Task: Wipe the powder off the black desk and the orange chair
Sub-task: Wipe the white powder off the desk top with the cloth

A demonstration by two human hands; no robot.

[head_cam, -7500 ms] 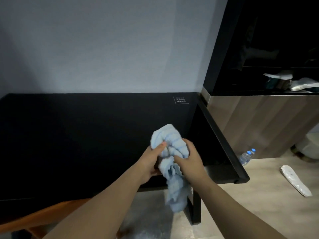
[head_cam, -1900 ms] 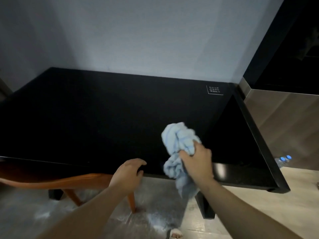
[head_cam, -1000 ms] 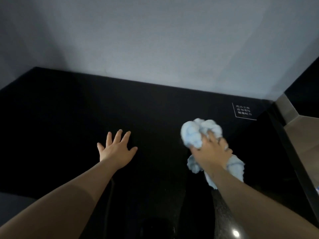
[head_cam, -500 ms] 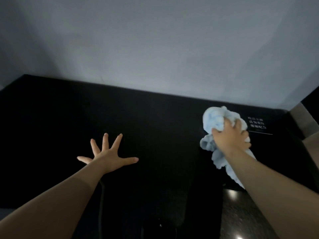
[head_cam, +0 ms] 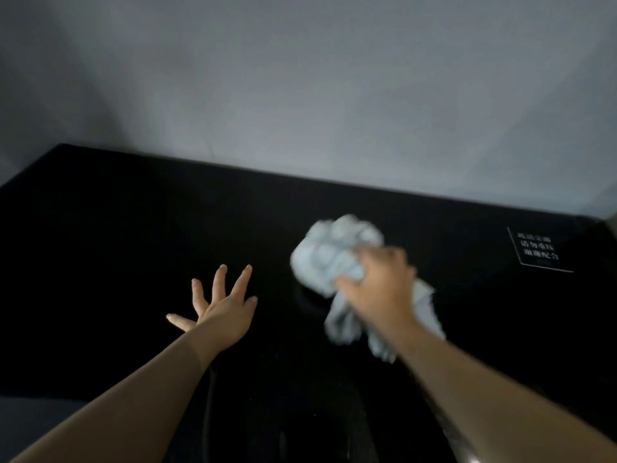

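**A:** While both forearms come in from 6 o'clock, what's nearest to the camera?

**B:** Just bare arms over the black desk (head_cam: pixel 100 262), which fills the whole lower half of the shot. The glossy top shows faint reflections down near the bottom edge. Can't spot any powder on it, tbh, it's too dark to tell.

**A:** And the left hand?

**B:** The left hand (head_cam: pixel 220 312) sits around 7 o'clock of the middle, palm down on the desk, fingers straight and fanned wide apart, thumb sticking out to 9 o'clock. It's holding nothing, just resting flat on the top.

**A:** Right one?

**B:** The right hand (head_cam: pixel 377 289) is a bit past centre, toward 3 o'clock. Fingers are curled and clamped on a bunched-up light blue cloth (head_cam: pixel 330 252). The wad bulges out at 11 o'clock from the knuckles, and a loose tail hangs back under the wrist toward 5 o'clock. The hand covers the middle of the cloth, and that whole bit is motion-blurred, so I can't say exactly how the cloth meets the desk.

**A:** Anything else around?

**B:** Further back at 3 o'clock there's a small label with white characters (head_cam: pixel 537 248) on the desk's far right corner, well apart from the cloth. Behind it all, from 9 to 3 o'clock, a plain grey wall (head_cam: pixel 300 95) meets the desk's back edge.
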